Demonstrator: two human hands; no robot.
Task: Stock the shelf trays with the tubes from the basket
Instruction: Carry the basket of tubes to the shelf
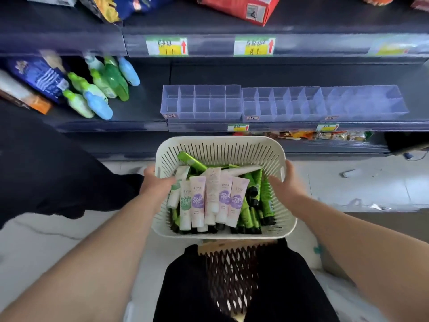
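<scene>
My left hand point(156, 185) grips the left wall of the white slotted basket point(220, 139), thumb hooked over the rim to the inside and the rest of the fingers point(148, 171) wrapped round the outside. My right hand point(286, 185) holds the opposite wall the same way, thumb inside and fingers out of sight behind the plastic. Both sets of fingers are closed narrowly on the basket, which hangs between them above my lap. Between my two thumbs lie the tubes. A row of pale pink tubes point(221, 196) with purple print lies on top, caps toward me, with one white and green tube at the end nearest my left thumb. The bright green tubes point(249, 212) with black caps are piled underneath and toward my right thumb, and one of them sticks up against the far wall of the basket. Beyond my fingertips, higher up and well apart from them, three clear divided trays point(202, 102) stand side by side on the dark shelf point(144, 108), the first one straight ahead and the others running off past my right fingers. Out past my left fingers, on that same shelf, green and blue bottles point(97, 89) lie tipped together. Yellow price labels point(166, 46) sit on the shelf edge above the trays. A pale tiled floor point(371, 182) shows beyond my right fingers.
</scene>
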